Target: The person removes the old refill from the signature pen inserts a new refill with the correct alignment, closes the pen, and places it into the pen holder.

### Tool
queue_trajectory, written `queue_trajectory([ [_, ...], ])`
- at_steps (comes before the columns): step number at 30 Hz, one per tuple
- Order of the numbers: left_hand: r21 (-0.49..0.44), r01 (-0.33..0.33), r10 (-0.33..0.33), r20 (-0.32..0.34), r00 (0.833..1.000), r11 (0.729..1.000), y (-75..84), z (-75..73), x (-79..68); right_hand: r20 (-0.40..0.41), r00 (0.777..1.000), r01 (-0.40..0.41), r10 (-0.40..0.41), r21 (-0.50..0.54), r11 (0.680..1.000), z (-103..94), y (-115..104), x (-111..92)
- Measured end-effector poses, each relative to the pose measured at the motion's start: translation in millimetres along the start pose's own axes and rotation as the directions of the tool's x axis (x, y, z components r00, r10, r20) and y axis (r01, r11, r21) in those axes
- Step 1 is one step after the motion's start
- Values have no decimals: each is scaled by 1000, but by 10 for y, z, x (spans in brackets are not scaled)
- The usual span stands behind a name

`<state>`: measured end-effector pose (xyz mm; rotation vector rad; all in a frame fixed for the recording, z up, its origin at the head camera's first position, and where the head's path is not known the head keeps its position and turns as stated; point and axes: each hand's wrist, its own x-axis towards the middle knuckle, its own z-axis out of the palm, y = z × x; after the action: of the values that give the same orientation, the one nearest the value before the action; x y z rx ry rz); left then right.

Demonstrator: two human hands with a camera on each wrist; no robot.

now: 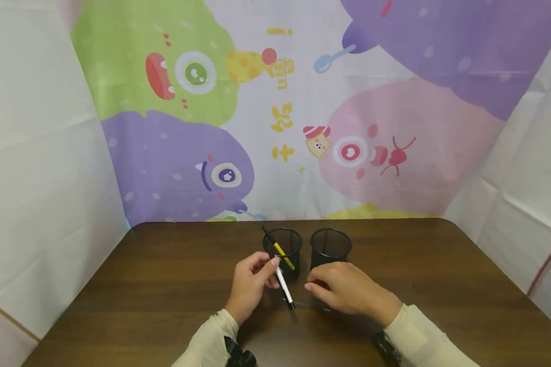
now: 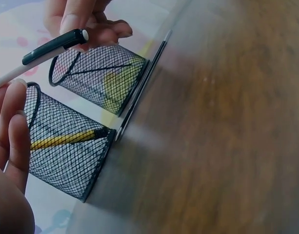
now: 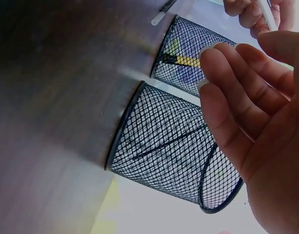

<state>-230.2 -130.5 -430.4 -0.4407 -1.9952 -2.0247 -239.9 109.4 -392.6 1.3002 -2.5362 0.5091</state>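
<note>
My left hand (image 1: 252, 280) pinches a white pen (image 1: 281, 280) with black ends between thumb and fingers, slanting down in front of the left black mesh pen cup (image 1: 296, 242). The pen's black clip end (image 2: 51, 46) shows large in the left wrist view. A yellow pen (image 1: 282, 253) with a black end leans inside that left cup. Just right of the white pen, my right hand (image 1: 349, 288) hovers before the right mesh cup (image 1: 330, 255), fingers loosely bent with nothing between them. In the right wrist view its fingers (image 3: 237, 78) overlap the cups.
A slim dark pen (image 2: 142, 87) with a pale tip lies on the brown wooden table (image 1: 188, 265) in front of the cups. Behind the table hangs a cartoon-printed cloth (image 1: 294, 188), with white cloth walls (image 1: 36, 153) on both sides.
</note>
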Motion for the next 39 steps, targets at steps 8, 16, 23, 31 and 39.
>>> queue_trajectory([
  [8, 25, -18, 17, 26, 1000, 1000, 60, -60, 25, 10, 1000, 2, -2, 15, 1000, 0, -9, -4],
  [16, 61, 2, -7, 79, 997, 998, 134, -142, 54, -16, 1000, 24, -24, 35, 999, 16, 3, -6],
  [23, 8, 12, -12, 41, 999, 1000, 106, -115, 59, 11, 1000, 20, -21, 44, 999, 4, 7, -20],
  [31, -5, -36, 36, 59, 998, 999, 255, -177, 221, 56, 998, -8, 5, 61, 998, -1, 11, -44],
  [39, -34, -34, 35, 15, 999, 999, 291, -252, 378, 77, 997, 3, -7, 56, 998, 4, 0, -20],
])
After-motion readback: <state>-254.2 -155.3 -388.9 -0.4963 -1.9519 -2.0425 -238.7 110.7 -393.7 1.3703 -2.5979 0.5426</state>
